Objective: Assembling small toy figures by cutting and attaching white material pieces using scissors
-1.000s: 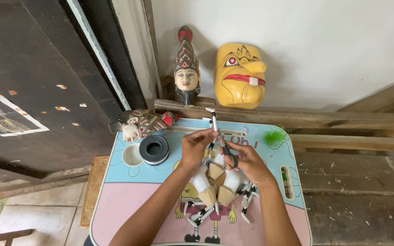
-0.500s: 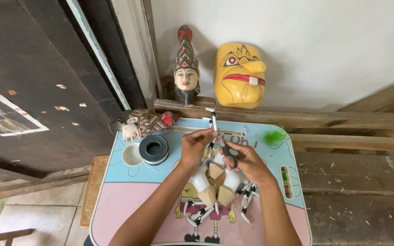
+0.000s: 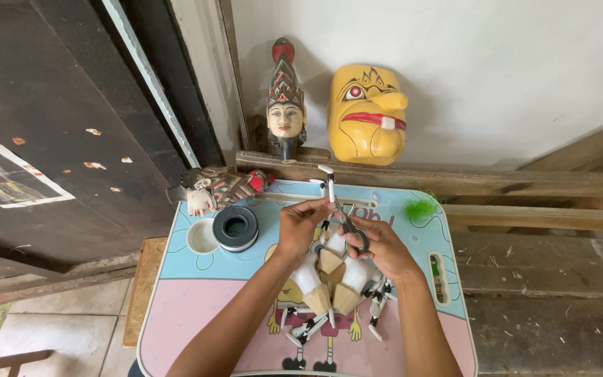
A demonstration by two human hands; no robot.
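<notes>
Right hand point(image 3: 385, 246) closed on scissors point(image 3: 347, 222); left hand point(image 3: 300, 227) pinching thin white stick point(image 3: 329, 183) upright. Mid-surface point(image 3: 190, 307), over wooden puppet parts point(image 3: 329, 283). Tape roll point(image 3: 235, 227) near far-left corner.

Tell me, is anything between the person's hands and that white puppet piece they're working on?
Nothing visible. The left hand already pinches the upright white puppet piece, and the right hand holds scissors right beside it. The black tape roll sits off to the left on the small table.

A white-and-tan jointed puppet point(image 3: 329, 290) lies on the table, small scissors point(image 3: 349, 222) above its top
</notes>
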